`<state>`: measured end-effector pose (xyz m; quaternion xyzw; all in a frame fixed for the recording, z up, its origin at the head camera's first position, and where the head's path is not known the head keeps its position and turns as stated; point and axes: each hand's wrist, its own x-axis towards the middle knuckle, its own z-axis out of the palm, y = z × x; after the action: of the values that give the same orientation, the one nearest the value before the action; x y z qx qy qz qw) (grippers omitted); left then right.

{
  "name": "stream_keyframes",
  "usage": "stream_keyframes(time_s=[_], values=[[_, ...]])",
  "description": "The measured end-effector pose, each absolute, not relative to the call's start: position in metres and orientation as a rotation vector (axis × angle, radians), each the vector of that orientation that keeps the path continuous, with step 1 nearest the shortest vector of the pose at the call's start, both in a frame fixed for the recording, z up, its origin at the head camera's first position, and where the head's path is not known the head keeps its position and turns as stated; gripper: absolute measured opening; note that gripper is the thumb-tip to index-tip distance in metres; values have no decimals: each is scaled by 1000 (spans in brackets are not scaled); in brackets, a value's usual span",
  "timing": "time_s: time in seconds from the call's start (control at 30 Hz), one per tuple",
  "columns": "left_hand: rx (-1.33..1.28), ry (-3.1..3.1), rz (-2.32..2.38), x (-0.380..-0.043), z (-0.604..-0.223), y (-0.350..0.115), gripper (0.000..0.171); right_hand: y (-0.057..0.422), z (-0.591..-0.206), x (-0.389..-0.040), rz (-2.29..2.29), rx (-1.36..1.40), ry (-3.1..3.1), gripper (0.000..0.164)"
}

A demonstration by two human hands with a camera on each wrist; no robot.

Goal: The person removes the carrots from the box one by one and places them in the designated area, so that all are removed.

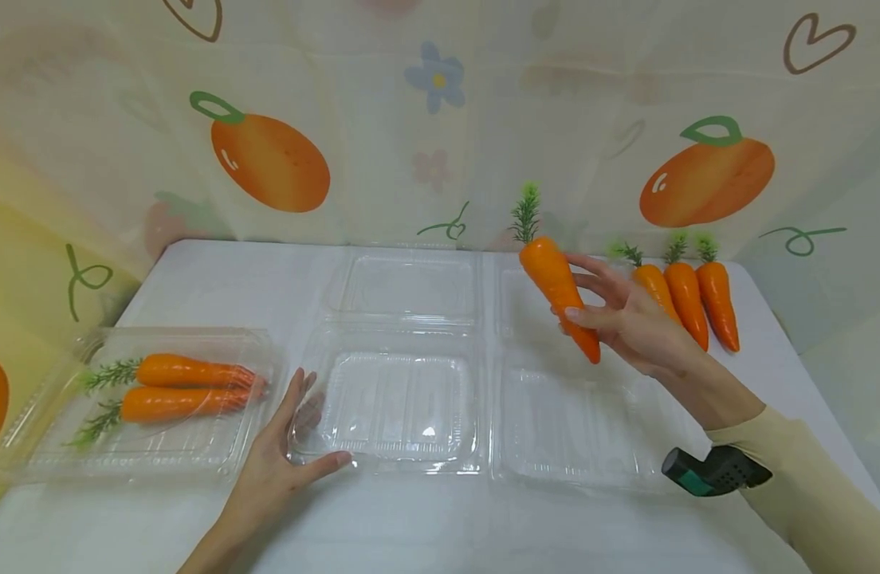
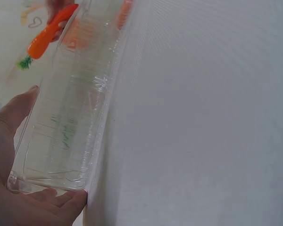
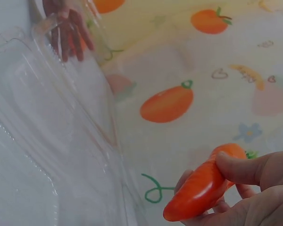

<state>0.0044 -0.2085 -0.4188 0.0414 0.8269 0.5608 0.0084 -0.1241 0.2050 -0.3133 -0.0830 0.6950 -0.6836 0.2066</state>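
Observation:
My right hand [image 1: 626,319] holds an orange carrot [image 1: 552,275] in the air above the right clear container, its green leafy top up and its tip down. The right wrist view shows the thumb and fingers around that carrot [image 3: 203,188]. My left hand [image 1: 271,454] is at the left front corner of the middle clear plastic container [image 1: 393,458], thumb along the front edge and fingers against the left side. In the left wrist view, the left hand's thumb and fingers touch this container's [image 2: 61,150] walls. No carrot lies in it.
Two carrots [image 1: 185,371] lie in the left clear container [image 1: 135,470], under its closed lid. At the right clear container [image 1: 576,478] the lid lies open toward the back. Three more carrots [image 1: 687,295] lie at the back right. A patterned curtain [image 1: 375,159] hangs behind the table.

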Motion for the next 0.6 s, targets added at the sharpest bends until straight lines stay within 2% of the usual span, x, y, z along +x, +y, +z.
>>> stream_keyframes(time_s=[0.6], values=[[144, 2582, 1766, 3, -420, -210, 117, 247, -318, -118, -2044, -162, 1862, 64]])
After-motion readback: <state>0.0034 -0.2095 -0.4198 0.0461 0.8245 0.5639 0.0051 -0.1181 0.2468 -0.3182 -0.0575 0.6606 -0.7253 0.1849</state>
